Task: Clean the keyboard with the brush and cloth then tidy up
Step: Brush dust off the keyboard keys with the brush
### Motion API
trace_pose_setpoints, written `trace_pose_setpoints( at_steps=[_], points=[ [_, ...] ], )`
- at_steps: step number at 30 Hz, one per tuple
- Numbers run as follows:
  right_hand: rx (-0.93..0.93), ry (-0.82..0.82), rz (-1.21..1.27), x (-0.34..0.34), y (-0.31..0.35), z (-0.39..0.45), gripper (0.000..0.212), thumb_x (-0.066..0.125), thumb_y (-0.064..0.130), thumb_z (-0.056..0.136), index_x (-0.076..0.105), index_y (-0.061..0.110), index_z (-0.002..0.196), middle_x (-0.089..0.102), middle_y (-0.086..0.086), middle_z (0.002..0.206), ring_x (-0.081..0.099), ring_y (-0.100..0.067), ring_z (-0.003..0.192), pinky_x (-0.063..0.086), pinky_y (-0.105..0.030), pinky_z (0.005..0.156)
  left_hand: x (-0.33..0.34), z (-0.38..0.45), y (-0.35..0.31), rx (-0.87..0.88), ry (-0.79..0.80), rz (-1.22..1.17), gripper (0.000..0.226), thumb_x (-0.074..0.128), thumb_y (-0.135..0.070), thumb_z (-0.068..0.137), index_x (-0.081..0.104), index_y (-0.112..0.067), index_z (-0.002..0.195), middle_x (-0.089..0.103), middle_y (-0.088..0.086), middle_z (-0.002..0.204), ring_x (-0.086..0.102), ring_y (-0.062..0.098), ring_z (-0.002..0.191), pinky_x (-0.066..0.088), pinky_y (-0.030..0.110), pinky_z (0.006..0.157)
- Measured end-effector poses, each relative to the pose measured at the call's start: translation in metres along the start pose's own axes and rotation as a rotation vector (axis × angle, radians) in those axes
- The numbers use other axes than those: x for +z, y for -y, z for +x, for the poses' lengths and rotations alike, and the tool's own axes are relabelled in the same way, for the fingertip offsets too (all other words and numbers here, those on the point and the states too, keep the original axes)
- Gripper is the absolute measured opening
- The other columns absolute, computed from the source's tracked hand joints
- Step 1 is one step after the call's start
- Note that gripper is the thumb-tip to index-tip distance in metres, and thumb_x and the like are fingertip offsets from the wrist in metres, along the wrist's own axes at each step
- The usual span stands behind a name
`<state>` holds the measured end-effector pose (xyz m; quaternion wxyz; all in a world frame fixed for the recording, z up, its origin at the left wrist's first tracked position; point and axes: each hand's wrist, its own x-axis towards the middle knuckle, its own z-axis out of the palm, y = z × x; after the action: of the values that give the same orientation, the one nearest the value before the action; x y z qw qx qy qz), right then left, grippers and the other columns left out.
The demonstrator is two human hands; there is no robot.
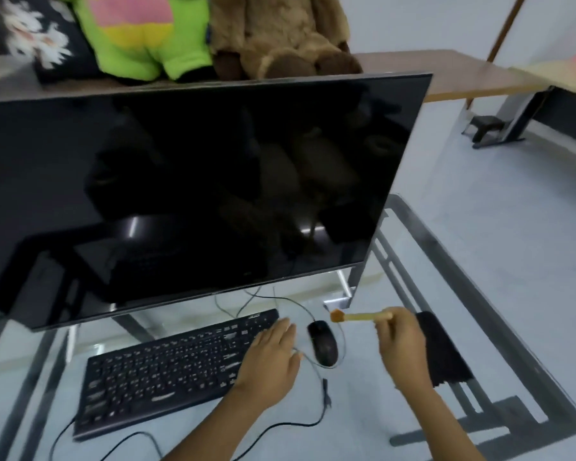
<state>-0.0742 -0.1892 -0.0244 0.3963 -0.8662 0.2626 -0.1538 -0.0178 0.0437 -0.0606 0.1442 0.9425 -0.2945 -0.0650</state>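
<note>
The right hand [401,341], in the lower right of the frame, pinched the wooden handle of a small brush [359,316], its brown bristle tip pointing left and hanging in the air just above and beside the black mouse [323,342]. The left hand [271,356] lay flat and spread, holding nothing, its palm pressing on the right end of the black keyboard [167,367] in the lower centre. By my reckoning the brushing step was about to begin: the keyboard was steadied and the brush was up but not touching any key. The next move seemed to call for swinging the bristles leftward over the mouse and down onto the key rows, the handle tilted so that the tip could get between the keys. The dark cloth [441,347] lay unused on the tabletop just right of the right hand.

All this sat on a glass table [363,427] with its dark metal frame showing through. A wide dark monitor [193,194] filled the middle of the frame. Behind it, at the upper left, sat a green plush toy [140,34] and a brown teddy bear [280,38]. A wooden bench [453,74] stood at the upper right on a pale floor.
</note>
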Motion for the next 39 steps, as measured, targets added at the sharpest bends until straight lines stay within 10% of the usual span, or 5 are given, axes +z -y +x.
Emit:
trace_pose_setpoints(
  at_steps=[12, 24, 30, 34, 39],
  points=[
    [-0.201, 0.303, 0.261, 0.152, 0.180, -0.062, 0.007, 0.044, 0.018, 0.099, 0.041, 0.019, 0.092, 0.066, -0.015, 0.081, 0.064, -0.033, 0.071, 0.051, -0.047, 0.061, -0.042, -0.165, 0.191, -0.595, -0.243, -0.205, 0.060, 0.046, -0.040, 0.096, 0.030, -0.015, 0.148, 0.020, -0.001, 0.157, 0.026, 0.021, 0.141, 0.024, 0.034, 0.114],
    [-0.476, 0.662, -0.127, 0.261, 0.229, -0.126, 0.020, 0.054, 0.032, 0.096, 0.036, 0.025, 0.096, 0.064, 0.006, 0.075, 0.061, -0.004, 0.063, 0.050, -0.024, 0.054, -0.014, -0.209, 0.267, -0.415, -0.181, -0.337, 0.114, 0.049, -0.080, 0.074, -0.004, -0.015, 0.152, -0.010, -0.014, 0.155, -0.015, -0.003, 0.140, -0.003, 0.031, 0.117],
    [-0.443, 0.459, -0.008, 0.265, 0.241, -0.118, 0.004, 0.052, 0.015, 0.098, 0.052, 0.013, 0.094, 0.063, 0.007, 0.079, 0.061, 0.009, 0.070, 0.045, -0.008, 0.057, -0.002, -0.219, 0.279, -0.420, -0.207, -0.303, 0.111, 0.044, -0.083, 0.076, -0.007, -0.020, 0.152, -0.006, -0.011, 0.158, -0.008, 0.007, 0.145, -0.004, 0.026, 0.118],
    [-0.423, 0.748, -0.082, 0.275, 0.249, -0.136, 0.009, 0.048, 0.021, 0.100, 0.049, 0.016, 0.093, 0.068, 0.007, 0.077, 0.065, -0.001, 0.065, 0.052, -0.018, 0.058, 0.005, -0.218, 0.282, -0.439, -0.221, -0.275, 0.107, 0.039, -0.084, 0.077, -0.004, -0.020, 0.152, -0.002, -0.009, 0.160, -0.005, 0.010, 0.147, 0.006, 0.034, 0.120],
    [-0.431, 0.623, -0.066, 0.287, 0.255, -0.130, 0.009, 0.049, 0.024, 0.099, 0.047, 0.019, 0.092, 0.067, 0.007, 0.075, 0.065, -0.005, 0.067, 0.054, -0.026, 0.059, 0.005, -0.217, 0.284, -0.428, -0.238, -0.279, 0.106, 0.042, -0.082, 0.078, 0.002, -0.018, 0.153, 0.001, -0.008, 0.160, -0.008, 0.006, 0.146, 0.005, 0.031, 0.120]
  ],
)
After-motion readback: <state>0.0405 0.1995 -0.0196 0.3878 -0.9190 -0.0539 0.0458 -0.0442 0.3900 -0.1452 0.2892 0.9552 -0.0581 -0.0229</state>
